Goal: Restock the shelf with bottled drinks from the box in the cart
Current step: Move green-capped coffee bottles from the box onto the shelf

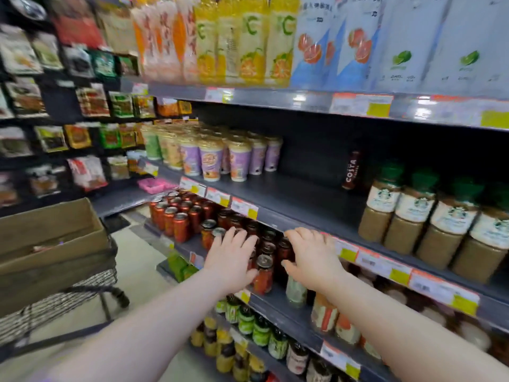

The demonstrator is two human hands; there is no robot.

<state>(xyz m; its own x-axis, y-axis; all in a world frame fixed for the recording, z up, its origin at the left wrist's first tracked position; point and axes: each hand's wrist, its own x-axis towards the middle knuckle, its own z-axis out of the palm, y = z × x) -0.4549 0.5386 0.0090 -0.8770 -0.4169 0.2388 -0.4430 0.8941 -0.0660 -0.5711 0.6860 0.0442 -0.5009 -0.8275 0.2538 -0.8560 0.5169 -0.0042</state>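
Note:
Small drink bottles with red-orange contents and silver lids stand in rows on a low grey shelf. My left hand lies over their tops with fingers spread, its thumb against the front bottle. My right hand rests on the darker bottles just to the right, fingers bent over their tops and thumb spread. Neither hand plainly grips a bottle. The open cardboard box sits in the wire cart at the left; what it holds is hidden.
Red cans stand left of the bottles. The shelf above holds cup drinks, a lone Costa bottle and Starbucks bottles, with a bare stretch between. More bottles fill the lower shelf. Snack racks hang at left.

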